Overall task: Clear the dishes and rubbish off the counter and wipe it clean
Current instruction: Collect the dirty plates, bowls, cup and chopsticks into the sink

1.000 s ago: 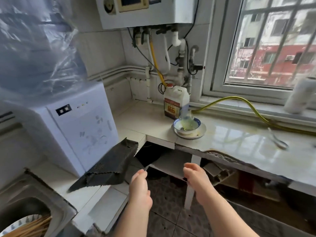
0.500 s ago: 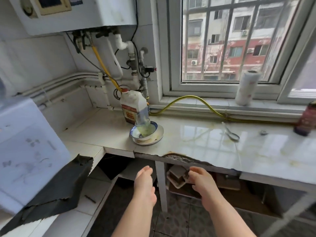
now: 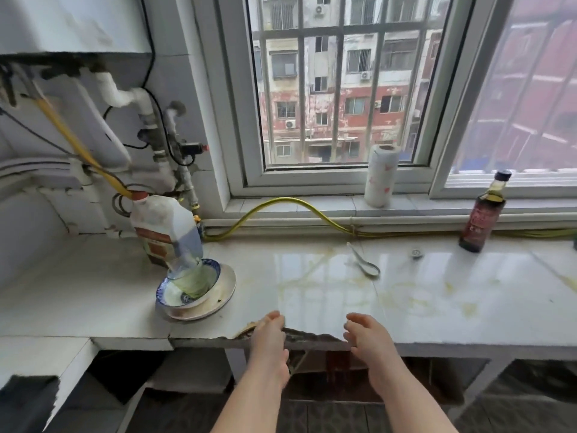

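Note:
A white plate (image 3: 226,287) sits on the stained white counter (image 3: 421,301), left of centre. On it rests a blue-rimmed bowl (image 3: 168,296) with a clear glass (image 3: 187,270) lying tilted inside. A white spoon (image 3: 365,265) lies mid-counter, a small cap (image 3: 416,253) to its right. Yellowish smears streak the counter. My left hand (image 3: 270,334) and right hand (image 3: 367,335) hover at the counter's chipped front edge, fingers loosely curled, holding nothing.
A white plastic jug (image 3: 159,226) stands behind the plate. A paper towel roll (image 3: 379,176) sits on the window sill, a dark sauce bottle (image 3: 482,214) on the counter's right. A yellow hose (image 3: 293,204) runs along the sill. Pipes hang on the left wall.
The view has swung right, away from the white appliance and black sheet, and closer to the counter. Both empty hands have risen to the counter's front edge.

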